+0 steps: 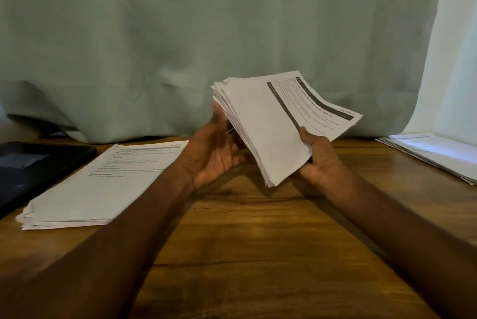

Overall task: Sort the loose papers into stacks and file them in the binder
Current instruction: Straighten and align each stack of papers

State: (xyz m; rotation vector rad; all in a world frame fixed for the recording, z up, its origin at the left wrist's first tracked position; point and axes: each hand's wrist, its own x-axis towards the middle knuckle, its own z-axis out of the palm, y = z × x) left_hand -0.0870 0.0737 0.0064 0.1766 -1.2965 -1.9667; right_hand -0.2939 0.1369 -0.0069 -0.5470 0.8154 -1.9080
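Two hands hold a thick sheaf of papers [271, 122] above the table's [245, 241] middle: the right hand [320, 161] pinches its near edge, thumb on top, while the left hand's [216, 153] relaxed fingers touch its left edge.

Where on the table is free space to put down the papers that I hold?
Bare wood lies below the held bundle, between the left stack and the right stack. The left edge is crowded: stack beside the dark binder.
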